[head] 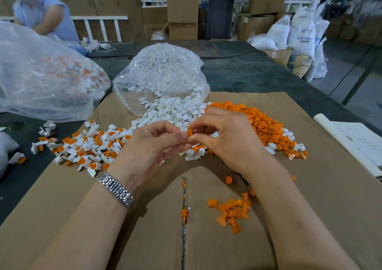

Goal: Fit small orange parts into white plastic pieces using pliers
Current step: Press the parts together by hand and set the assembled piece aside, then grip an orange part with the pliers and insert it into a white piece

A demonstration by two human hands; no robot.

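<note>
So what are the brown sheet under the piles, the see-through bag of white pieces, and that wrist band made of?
The brown sheet looks like matte corrugated cardboard: flat tan flaps with a seam gap down the middle. The bag seems thin clear plastic film, glossy and crinkled, contents showing through. The wrist band on the left arm appears polished metal, with small shiny silver links.

Wristwatch (116, 189), stacked cartons (182, 13), sacks (301, 33)

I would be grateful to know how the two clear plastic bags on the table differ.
The left bag holds white pieces mixed with orange; the middle bag holds only white pieces. The left bag looks bigger and runs out of frame; the middle bag's mouth spills pieces onto the cardboard. Both are clear plastic.
</note>
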